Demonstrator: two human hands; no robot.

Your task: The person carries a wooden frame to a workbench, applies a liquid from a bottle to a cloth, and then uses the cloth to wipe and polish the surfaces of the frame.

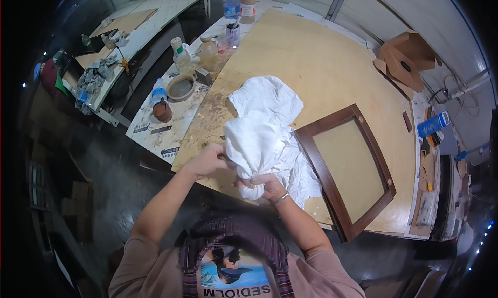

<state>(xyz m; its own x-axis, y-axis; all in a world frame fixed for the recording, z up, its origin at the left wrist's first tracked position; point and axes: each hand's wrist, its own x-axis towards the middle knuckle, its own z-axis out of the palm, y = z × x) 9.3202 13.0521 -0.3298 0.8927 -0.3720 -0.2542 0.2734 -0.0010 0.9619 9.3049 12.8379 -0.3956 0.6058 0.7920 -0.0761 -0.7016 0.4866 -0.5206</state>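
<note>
A bunched white cloth (pixel 252 141) is gathered between my two hands over the near edge of the board. My left hand (pixel 208 161) pinches its left side, the fingertips partly hidden by the folds. Lower down, my right hand (pixel 265 186) is wrapped round a gathered part of the same cloth, and a bulge of fabric pokes out below the fist. Behind and beneath lies more white fabric (pixel 267 98), spread on the board; whether it is one piece with the held cloth I cannot tell. To the right rests a dark brown wooden frame (pixel 317 160), touching the fabric's edge.
A large plywood board (pixel 321 54) covers the worktable. Along its left stand a glass jar (pixel 208 54), a clear bottle (pixel 181 57), a round tin (pixel 181 87) and a small brown pot (pixel 162 111). An open cardboard box (pixel 407 57) and a blue canister (pixel 433 124) sit at the right.
</note>
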